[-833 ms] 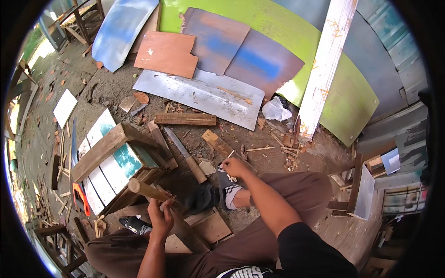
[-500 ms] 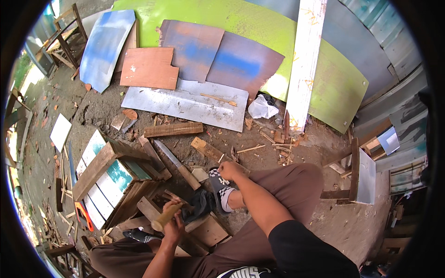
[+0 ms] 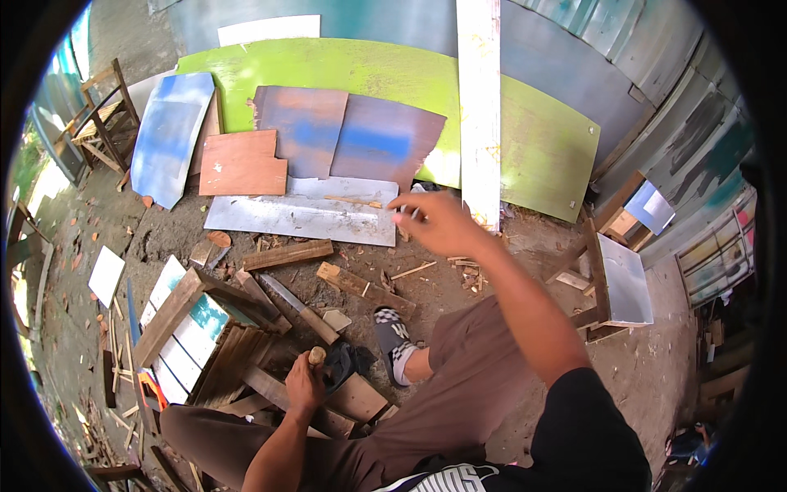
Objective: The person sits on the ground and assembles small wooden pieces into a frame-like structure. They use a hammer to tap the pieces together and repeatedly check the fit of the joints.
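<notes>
Wooden and rounded, the tool handle (image 3: pixel 316 356) pokes up out of the left hand (image 3: pixel 303 384), whose fingers are curled tight around it, low and near among rough brown planks (image 3: pixel 246 381) and a dark lump of cloth (image 3: pixel 348 365). Farther off, the right hand (image 3: pixel 434 223) is raised in the air, fingers loosely spread and empty, above a scuffed pale metal sheet (image 3: pixel 303 215) on the dirt. A splintery short timber (image 3: pixel 361 287) lies between them. Far behind, a smooth lime-green board (image 3: pixel 541 139) leans against the wall.
</notes>
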A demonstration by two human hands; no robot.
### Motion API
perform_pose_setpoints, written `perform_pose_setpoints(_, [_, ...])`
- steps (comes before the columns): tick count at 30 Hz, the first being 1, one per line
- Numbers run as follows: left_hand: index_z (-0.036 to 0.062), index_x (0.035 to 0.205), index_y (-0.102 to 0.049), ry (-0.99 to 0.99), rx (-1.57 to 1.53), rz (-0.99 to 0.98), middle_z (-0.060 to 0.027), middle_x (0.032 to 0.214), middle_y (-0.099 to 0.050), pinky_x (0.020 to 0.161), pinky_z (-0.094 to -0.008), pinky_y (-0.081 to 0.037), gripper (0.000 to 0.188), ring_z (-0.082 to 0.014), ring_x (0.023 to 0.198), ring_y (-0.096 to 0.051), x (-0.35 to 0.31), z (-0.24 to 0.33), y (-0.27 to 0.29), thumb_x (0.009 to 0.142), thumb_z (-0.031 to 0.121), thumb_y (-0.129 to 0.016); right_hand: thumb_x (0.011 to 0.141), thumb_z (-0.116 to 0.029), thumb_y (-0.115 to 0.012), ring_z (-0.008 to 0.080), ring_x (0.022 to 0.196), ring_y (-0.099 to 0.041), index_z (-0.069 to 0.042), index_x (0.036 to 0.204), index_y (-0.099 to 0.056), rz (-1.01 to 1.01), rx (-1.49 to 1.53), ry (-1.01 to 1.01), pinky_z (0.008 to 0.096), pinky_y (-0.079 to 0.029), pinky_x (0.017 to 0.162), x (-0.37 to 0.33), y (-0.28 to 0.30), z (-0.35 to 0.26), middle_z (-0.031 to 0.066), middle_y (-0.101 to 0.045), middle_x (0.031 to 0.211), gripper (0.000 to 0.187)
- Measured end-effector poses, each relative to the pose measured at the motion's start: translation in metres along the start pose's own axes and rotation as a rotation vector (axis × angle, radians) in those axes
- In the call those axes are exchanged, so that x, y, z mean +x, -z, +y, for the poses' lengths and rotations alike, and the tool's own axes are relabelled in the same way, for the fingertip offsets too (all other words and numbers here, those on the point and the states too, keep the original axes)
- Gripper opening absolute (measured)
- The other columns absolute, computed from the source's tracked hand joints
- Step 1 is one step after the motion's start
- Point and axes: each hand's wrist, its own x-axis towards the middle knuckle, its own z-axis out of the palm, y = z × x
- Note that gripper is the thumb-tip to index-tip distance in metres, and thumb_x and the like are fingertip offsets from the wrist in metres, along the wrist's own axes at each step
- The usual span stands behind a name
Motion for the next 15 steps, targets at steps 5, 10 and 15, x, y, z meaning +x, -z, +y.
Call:
perform_pose_setpoints(5, [0.002, 0.126, -0.06, 0.105, 0.019, -0.017, -0.0218, 0.104, -0.072, 0.081, -0.0528, -0.055, 0.032, -0.0476, 0.097, -0.07, -0.006, 0.005, -0.011, 0.099, 0.016, -0.07, 0.108, -0.023, -0.066, 0.0125, 0.075, -0.063, -0.005, 0.127, -0.074, 0.256, 0.098, -0.142, 0.0334, -0.052, 0.069, -0.044, 0.089, 0.072, 0.0074, -0.073, 0.087, 0.028])
perform_pose_setpoints(10, [0.0007, 0.118, -0.064, 0.113, 0.101, -0.023, -0.0232, 0.105, -0.072, 0.081, -0.0529, -0.055, 0.024, -0.0481, 0.097, -0.07, -0.012, 0.002, -0.019, 0.1, 0.015, -0.069, 0.106, -0.024, -0.068, 0.012, 0.072, -0.065, -0.003, 0.123, -0.075, 0.231, 0.203, -0.482, 0.0343, -0.053, 0.069, -0.089, 0.042, 0.254, 0.0078, -0.074, 0.086, 0.028])
perform_pose_setpoints(15, [-0.0007, 0.12, -0.066, 0.306, 0.184, 0.058, -0.0219, 0.111, -0.071, 0.091, -0.0483, -0.054, 0.021, -0.0424, 0.107, -0.069, -0.01, 0.0, -0.028, 0.103, 0.012, -0.063, 0.1, -0.015, -0.071, 0.0255, 0.083, -0.076, -0.004, 0.118, -0.077, 0.33, 0.069, -0.751, 0.0386, -0.059, 0.078, -0.14, -0.093, 0.409, 0.0115, -0.075, 0.084, 0.021])
